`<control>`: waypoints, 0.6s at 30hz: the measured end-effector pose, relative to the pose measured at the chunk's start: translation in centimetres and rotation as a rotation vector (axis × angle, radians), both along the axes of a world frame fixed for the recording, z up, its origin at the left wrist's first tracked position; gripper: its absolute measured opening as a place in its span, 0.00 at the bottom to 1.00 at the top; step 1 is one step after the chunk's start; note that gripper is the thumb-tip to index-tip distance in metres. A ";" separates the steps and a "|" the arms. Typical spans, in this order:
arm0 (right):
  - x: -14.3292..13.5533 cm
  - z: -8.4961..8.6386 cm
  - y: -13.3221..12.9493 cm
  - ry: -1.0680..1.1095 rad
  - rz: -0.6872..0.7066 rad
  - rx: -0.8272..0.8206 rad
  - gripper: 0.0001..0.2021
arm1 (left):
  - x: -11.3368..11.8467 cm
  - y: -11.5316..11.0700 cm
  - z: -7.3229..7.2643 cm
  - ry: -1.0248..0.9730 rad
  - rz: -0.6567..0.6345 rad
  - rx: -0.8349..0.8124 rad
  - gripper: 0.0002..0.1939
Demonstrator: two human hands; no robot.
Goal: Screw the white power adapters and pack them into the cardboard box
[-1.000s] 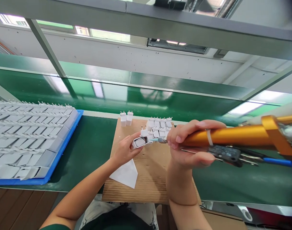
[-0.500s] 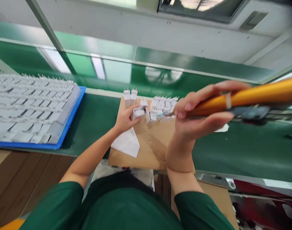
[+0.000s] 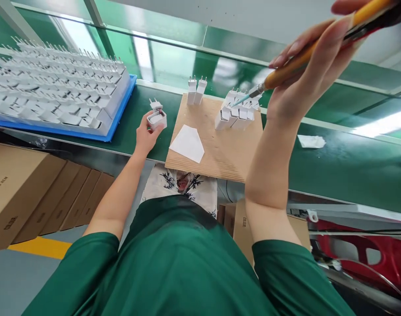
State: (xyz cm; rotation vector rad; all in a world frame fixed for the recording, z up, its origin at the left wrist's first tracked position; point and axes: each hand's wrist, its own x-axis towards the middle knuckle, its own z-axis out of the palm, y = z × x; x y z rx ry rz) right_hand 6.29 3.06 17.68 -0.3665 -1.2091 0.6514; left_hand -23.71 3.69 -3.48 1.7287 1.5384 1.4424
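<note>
My left hand [image 3: 148, 134] grips a white plug charger [image 3: 158, 120], its housing open at the top and its two-pin end standing up at the back. It is over the green bench, left of the cardboard sheet. My right hand [image 3: 295, 83] is wrapped around an orange glue dispenser [image 3: 292, 63] with a metal collar and a thin pale blue nozzle. The nozzle tip hangs over a cluster of white chargers [image 3: 235, 116] on the cardboard; whether it touches one, I cannot tell. Two more white chargers [image 3: 196, 93] stand upright at the sheet's back left.
A blue tray [image 3: 123, 109] packed with rows of white chargers [image 3: 55, 87] stands on the left. A white paper piece [image 3: 188, 144] lies on the cardboard sheet [image 3: 220, 153]. Crumpled white tissue [image 3: 311, 141] rests on the green bench [image 3: 338, 171]. Cardboard boxes [image 3: 32, 188] are below left.
My left hand has carried the charger leftward, off the cardboard and away from the cluster. My right hand has lifted the dispenser up and to the right. The view has tilted down.
</note>
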 end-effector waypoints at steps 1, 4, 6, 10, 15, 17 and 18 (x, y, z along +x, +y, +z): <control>0.2 -0.2 -0.1 -0.033 -0.053 0.071 0.05 | -0.1 0.3 -0.3 -0.019 -0.008 0.008 0.34; 0.6 -0.8 -0.2 -0.086 -0.264 0.272 0.19 | -0.1 1.3 -0.6 -0.071 -0.039 0.001 0.36; 0.8 -0.9 -0.5 -0.125 -0.317 0.231 0.23 | 0.0 1.8 -0.6 -0.114 -0.048 0.002 0.36; 0.5 -0.4 -1.4 -0.204 -0.306 0.139 0.24 | -0.1 2.0 -0.9 -0.218 -0.054 -0.006 0.35; -0.7 0.2 -1.1 -0.198 -0.225 0.069 0.26 | 0.0 0.8 -1.0 -0.276 -0.036 -0.022 0.33; -1.0 0.1 -0.6 -0.152 -0.165 0.072 0.25 | 0.4 0.1 -0.4 -0.275 -0.070 -0.079 0.33; -1.1 0.0 -0.2 -0.123 -0.137 0.093 0.24 | 0.8 -0.2 0.0 -0.275 -0.112 -0.104 0.33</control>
